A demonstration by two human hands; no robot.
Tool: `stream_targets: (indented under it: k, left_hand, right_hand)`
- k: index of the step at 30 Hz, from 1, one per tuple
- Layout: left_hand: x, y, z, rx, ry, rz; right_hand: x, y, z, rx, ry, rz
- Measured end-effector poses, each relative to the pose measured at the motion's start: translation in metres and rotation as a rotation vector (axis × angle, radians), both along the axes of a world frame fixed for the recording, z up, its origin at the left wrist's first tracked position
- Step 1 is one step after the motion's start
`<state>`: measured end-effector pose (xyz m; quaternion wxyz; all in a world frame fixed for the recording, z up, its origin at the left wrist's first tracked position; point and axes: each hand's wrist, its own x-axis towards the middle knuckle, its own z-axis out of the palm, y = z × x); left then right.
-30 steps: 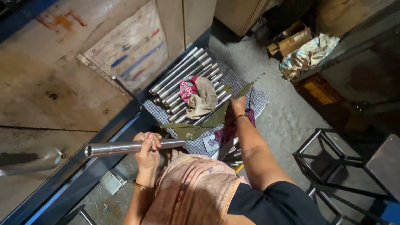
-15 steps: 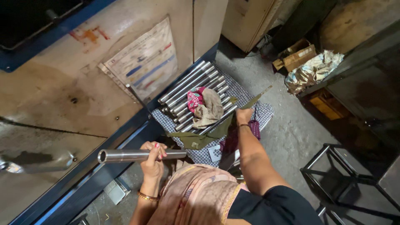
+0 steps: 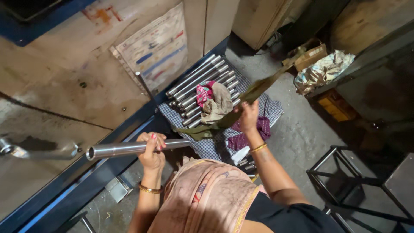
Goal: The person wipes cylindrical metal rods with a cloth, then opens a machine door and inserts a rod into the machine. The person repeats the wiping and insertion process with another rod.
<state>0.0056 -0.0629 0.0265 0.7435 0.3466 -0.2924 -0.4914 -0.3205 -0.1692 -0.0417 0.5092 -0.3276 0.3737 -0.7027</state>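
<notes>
From the head view, the left hand (image 3: 152, 149) is wrapped tight around a polished steel tube (image 3: 129, 149), holding it level across the lower left of the frame with its open end pointing left. The right hand (image 3: 248, 115), at frame centre, is pinched shut on an olive cloth strip (image 3: 241, 101) that runs taut up toward the upper right and down to the tube.

The tube could slide or tip out of the one-handed hold if the strip is tugged hard, since nothing else props it. The strip could also snag the rags just beside it.

Count: one tube in hand; roughly ten like rods in the stack of steel rods (image 3: 199, 84) on a checked cloth (image 3: 202, 144), upper centre; two crumpled rags (image 3: 214, 100) lying on the stack.
</notes>
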Motion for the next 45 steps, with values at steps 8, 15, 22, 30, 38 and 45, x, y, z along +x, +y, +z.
stream_targets:
  k: [8,15,22,30,38,45]
  left_hand:
    - [0.032,0.041,0.012,-0.035,0.061,0.011]
    - [0.099,0.094,0.024,-0.11,0.073,0.222]
    - [0.198,0.197,0.026,-0.101,0.39,0.565]
    - [0.322,0.362,0.004,-0.062,0.86,0.982]
    - [0.4,0.531,-0.03,-0.174,0.917,1.068]
    - [0.465,0.663,-0.037,-0.306,0.948,1.035]
  right_hand:
    - [0.091,0.069,-0.042,-0.006,0.93,0.124]
    - [0.134,0.103,-0.05,0.184,0.548,0.446]
    - [0.163,0.121,-0.039,-0.39,1.173,0.366]
    - [0.192,0.193,0.066,-0.036,0.956,0.994]
    - [0.193,0.251,0.125,-0.237,1.432,1.015]
    - [0.205,0.318,0.155,-0.71,1.348,1.123]
